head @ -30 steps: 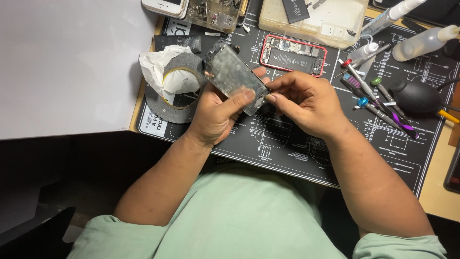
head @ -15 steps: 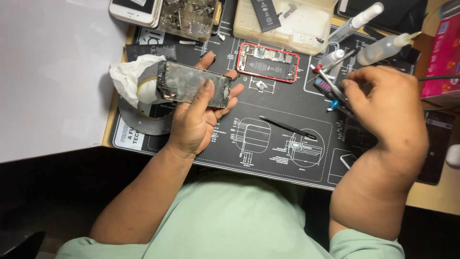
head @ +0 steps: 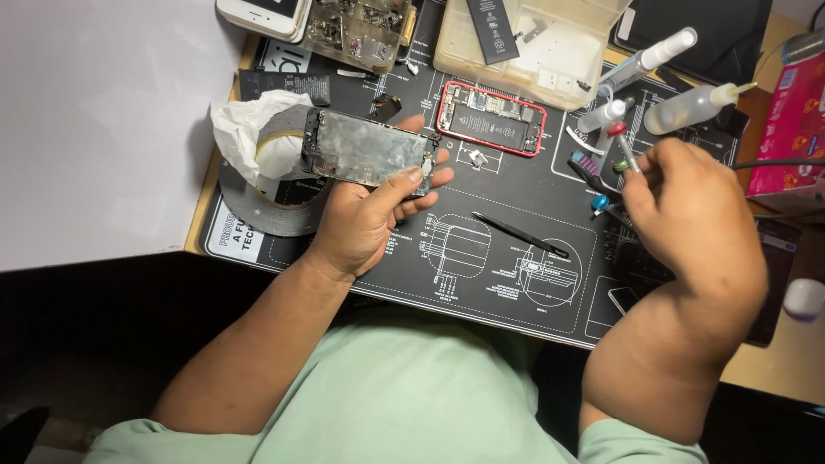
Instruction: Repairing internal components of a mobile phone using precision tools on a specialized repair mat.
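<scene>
My left hand (head: 365, 215) holds a dirty grey phone screen panel (head: 365, 150) flat above the black repair mat (head: 481, 266). My right hand (head: 687, 215) is at the right side of the mat, its fingers closed on a thin screwdriver with a red cap (head: 620, 142), lifted among other small drivers (head: 600, 204). A red phone body (head: 491, 119) lies open on the mat between the two hands, its battery showing. Black tweezers (head: 520, 235) lie on the mat in front of it.
A roll of tape (head: 262, 206) and crumpled white tissue (head: 249, 129) sit left of the panel. At the back are a clear parts box (head: 550, 43), a white phone (head: 262, 13) and a parts tray (head: 357, 26). Two squeeze bottles (head: 692, 103) and a pink box (head: 791, 120) stand right.
My right hand left the panel, went to the right-hand tools and picked up the red-capped screwdriver. My left hand turned the panel flat and keeps holding it.
</scene>
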